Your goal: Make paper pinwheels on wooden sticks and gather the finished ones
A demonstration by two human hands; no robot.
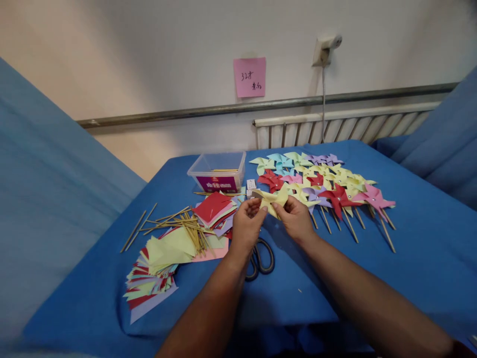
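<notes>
My left hand [247, 224] and my right hand [296, 219] together hold a folded yellow paper pinwheel [271, 200] above the blue table [410, 258]. The fingers of both hands pinch its lower edges, the left hand at its left side and the right hand at its right. Black-handled scissors [261, 258] lie on the table right under my left wrist. A spread of finished pinwheels [324, 186] in several colours, on wooden sticks, lies just beyond and to the right of my hands.
A fanned stack of coloured paper squares [156, 268] lies at front left. Loose wooden sticks [175, 223] and another paper stack [214, 209] sit left of my hands. A clear plastic box [218, 171] stands behind them. A radiator [343, 127] and pink note [249, 77] are on the wall.
</notes>
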